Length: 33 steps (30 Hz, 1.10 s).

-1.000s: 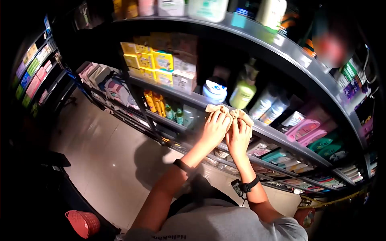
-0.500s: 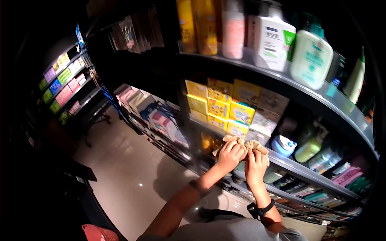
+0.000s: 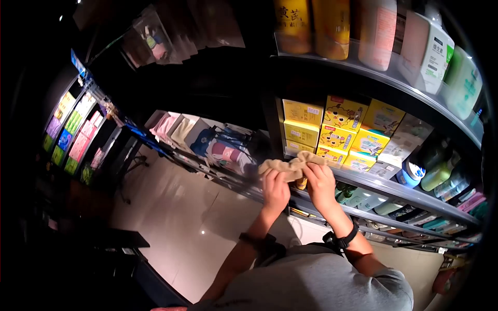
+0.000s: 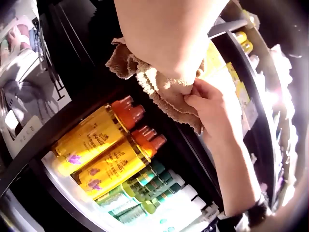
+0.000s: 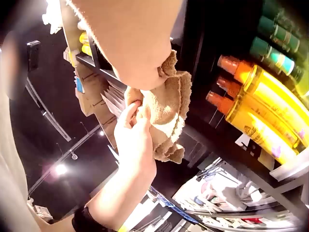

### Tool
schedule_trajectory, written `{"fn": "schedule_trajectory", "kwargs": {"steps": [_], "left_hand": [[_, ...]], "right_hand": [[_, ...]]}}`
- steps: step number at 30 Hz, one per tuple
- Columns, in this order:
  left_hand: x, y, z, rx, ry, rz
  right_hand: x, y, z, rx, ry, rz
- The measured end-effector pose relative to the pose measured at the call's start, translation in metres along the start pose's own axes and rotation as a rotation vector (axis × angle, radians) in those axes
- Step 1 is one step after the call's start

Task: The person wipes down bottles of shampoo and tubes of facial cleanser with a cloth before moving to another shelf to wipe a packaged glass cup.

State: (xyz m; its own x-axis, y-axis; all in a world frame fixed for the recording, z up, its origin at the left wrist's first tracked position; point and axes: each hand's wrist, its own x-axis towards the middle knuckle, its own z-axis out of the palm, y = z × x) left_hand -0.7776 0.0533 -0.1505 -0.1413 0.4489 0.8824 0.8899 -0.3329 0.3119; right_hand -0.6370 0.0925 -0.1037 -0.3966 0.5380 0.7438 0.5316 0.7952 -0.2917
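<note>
A crumpled tan cloth (image 3: 284, 168) stretches between both hands at the left end of the shelf, just in front of the yellow boxes (image 3: 337, 136). My left hand (image 3: 276, 193) grips its left part, and my right hand (image 3: 320, 185) pinches its right part, fingers bent over the fabric. In the left wrist view the cloth (image 4: 161, 92) hangs in folds above yellow bottles with orange caps (image 4: 104, 137). Seen from the right wrist, the thumb and fingers of the left hand (image 5: 135, 137) clasp the cloth's edge (image 5: 166, 108).
Pump bottles (image 3: 425, 52) line the upper shelf at right. A blue-and-white jar (image 3: 411, 173) and a green bottle (image 3: 440, 175) stand beyond the boxes. Folded textiles in bins (image 3: 207, 142) lie to the left, past the shelf post. Below is a tiled floor (image 3: 192, 217).
The head view has turned left, and both hands have moved the cloth leftward along the shelf, from before the jar and green bottle to the shelf's left end. The hands now stand farther apart.
</note>
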Motion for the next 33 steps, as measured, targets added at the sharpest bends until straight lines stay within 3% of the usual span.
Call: {"fn": "schedule_trajectory", "kwargs": {"steps": [2, 7, 13, 18, 20, 23, 28, 33], "left_hand": [[-0.001, -0.017, -0.005, 0.024, 0.036, -0.058], [0.006, -0.056, -0.008, -0.210, -0.103, -0.094], [0.062, -0.080, -0.015, -0.486, -0.133, 0.211], [0.173, -0.055, -0.025, -0.561, 0.030, 0.515], [0.226, -0.043, -0.037, -0.660, 0.036, 0.546], [0.274, -0.030, -0.041, -0.755, 0.063, 0.588], [0.231, -0.029, -0.027, -0.626, 0.056, 0.538], [0.176, -0.039, -0.025, -0.696, -0.066, 0.374]], "right_hand": [[0.010, -0.008, 0.016, 0.006, -0.015, -0.034], [0.008, -0.031, 0.056, -0.047, 0.057, 0.029], [0.037, -0.045, 0.082, -0.067, 0.197, 0.013], [0.115, -0.064, 0.039, -0.367, 0.312, -0.072], [0.153, -0.074, 0.007, -0.549, 0.366, -0.080], [0.187, -0.091, -0.026, -0.566, 0.510, -0.075], [0.160, -0.089, -0.012, -0.509, 0.467, -0.038], [0.129, -0.077, 0.029, -0.443, 0.478, -0.015]]}}
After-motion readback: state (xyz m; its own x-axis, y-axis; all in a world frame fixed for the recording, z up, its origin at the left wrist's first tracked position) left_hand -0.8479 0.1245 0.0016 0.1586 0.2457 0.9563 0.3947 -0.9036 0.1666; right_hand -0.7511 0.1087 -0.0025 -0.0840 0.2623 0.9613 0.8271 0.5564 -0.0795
